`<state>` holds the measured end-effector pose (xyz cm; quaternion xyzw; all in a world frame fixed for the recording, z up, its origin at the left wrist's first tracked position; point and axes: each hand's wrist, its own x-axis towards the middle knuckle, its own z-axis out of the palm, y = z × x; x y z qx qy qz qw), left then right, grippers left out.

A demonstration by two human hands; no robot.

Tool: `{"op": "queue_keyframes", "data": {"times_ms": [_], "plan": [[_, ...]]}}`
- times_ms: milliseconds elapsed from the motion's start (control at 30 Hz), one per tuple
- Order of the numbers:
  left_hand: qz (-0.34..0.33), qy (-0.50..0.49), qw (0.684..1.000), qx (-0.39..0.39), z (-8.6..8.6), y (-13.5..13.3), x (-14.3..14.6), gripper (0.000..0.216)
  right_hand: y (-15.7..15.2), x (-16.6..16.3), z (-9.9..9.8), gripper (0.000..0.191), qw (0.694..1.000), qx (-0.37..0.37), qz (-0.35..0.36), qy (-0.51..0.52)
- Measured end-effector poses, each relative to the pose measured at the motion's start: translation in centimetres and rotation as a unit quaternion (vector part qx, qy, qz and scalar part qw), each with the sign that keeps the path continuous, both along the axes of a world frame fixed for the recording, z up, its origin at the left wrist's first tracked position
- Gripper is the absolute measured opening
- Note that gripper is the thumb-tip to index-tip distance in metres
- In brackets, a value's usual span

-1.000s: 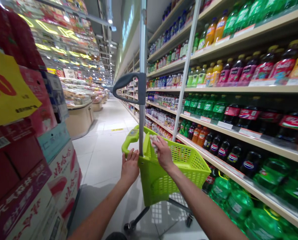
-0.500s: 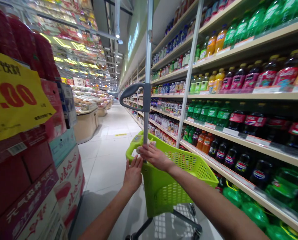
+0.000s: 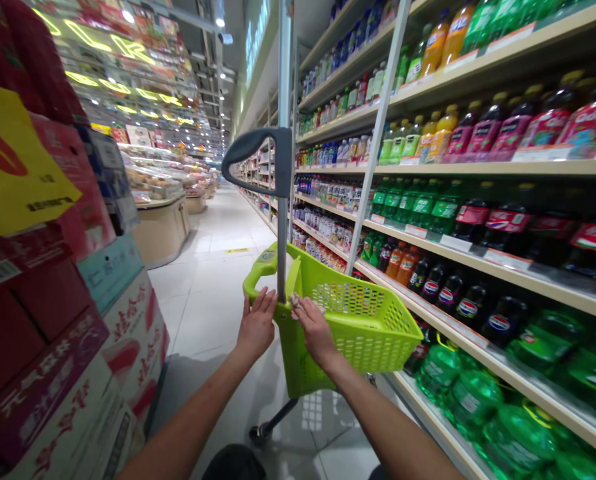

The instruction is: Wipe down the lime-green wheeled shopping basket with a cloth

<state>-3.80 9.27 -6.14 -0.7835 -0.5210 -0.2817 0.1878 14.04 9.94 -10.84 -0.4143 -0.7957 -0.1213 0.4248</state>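
L hand (image 3: 257,325) lies flat w/ fingers spread against the near-left corner of the lime green trolley basket (image 3: 358,327), palm on the plastic, not gripping anything. R hand (image 3: 314,328) sits on the near rim just right of the grey pull-handle pole (image 3: 283,220), fingers pressed down on a small crumpled white cloth (image 3: 298,302); looks clamped on the cloth, thumb hidden so can't tell how tight. Both hands close together, one each side of the pole.

Basket stands on its wheels on the tiled floor (image 3: 213,293) in the aisle, between stacked red cartons (image 3: 53,320) on the left and drink shelves (image 3: 478,260) w/ soda bottles on the right. Basket is empty as far as the mesh shows.

Progress, judging by pics only: work in hand looks like wiping the basket. Cloth is at the near rim by the pole base, so that spot is being covered. Can't see which parts are already clean – no visible dirt or wet marks either way. Far rim, side walls, green carry handle (image 3: 259,270) and grey grip up top aren't being touched at present
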Motion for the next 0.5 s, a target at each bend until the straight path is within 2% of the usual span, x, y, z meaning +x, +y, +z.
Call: {"op": "queue_keyframes", "data": {"times_ms": [100, 200, 233, 300, 367, 433, 500], "plan": [[-0.008, -0.005, 1.000, -0.003, -0.1, 0.3, -0.2, 0.062, -0.6, 4.9, -2.4, 0.042, 0.998, -0.016, -0.048, 0.043], [-0.001, -0.028, 1.000, 0.013, -0.6, 0.4, 0.2, 0.058, -0.8, 8.6, -3.1, 0.039, 0.989, -0.007, -0.117, 0.094], [0.007, -0.045, 0.999, 0.028, -0.8, 0.3, 0.6, 0.057, -0.8, 8.6, -3.0, 0.038, 0.987, -0.008, -0.128, 0.101], [0.008, -0.073, 0.996, 0.059, -1.2, -0.1, 1.8, 0.054, -0.7, 6.6, -2.4, 0.038, 0.989, -0.019, -0.114, 0.093], [-0.032, -0.058, 0.996, 0.065, -1.6, -0.5, 3.2, 0.053, -0.4, 3.2, -1.7, 0.040, 0.994, -0.034, -0.073, 0.067], [-0.083, -0.009, 0.996, 0.040, -1.7, -0.9, 4.3, 0.052, -0.3, 1.1, -1.2, 0.041, 0.998, -0.035, -0.045, 0.038], [-0.100, 0.030, 0.995, 0.012, -1.6, -1.0, 4.9, 0.051, -0.6, 2.0, -1.6, 0.041, 0.999, -0.032, -0.040, 0.018]]}}
